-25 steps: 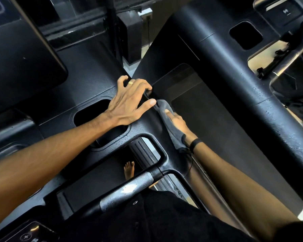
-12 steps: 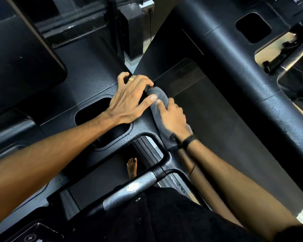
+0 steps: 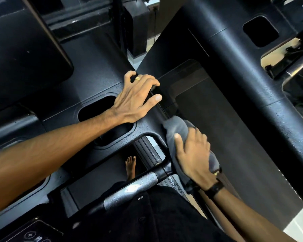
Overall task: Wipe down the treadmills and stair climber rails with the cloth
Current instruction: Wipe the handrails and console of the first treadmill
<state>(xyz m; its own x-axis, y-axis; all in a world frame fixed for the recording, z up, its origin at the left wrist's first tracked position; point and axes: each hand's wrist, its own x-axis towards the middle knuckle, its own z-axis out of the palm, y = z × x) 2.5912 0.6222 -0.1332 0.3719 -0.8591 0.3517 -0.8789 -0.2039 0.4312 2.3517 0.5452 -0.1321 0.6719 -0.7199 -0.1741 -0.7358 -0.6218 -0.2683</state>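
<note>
Head view: right hand [image 3: 193, 154] grips the grey cloth [image 3: 177, 127], pressing it on the treadmill side rail [image 3: 154, 119]. Left hand [image 3: 135, 98] rests spread on the console. Risk: wet droplets on the rail may let the bracing palm slip.

Dim, deep shadows, glare on wet metal, motion-blurred cloth [image 3: 177, 127], wide-angle edge distortion.

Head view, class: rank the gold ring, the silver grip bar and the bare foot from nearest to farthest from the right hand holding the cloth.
1. Silver grip bar, just lower-left of the right hand.
2. Bare foot, left, below the frame.
3. Gold ring, up on the left hand.
</note>
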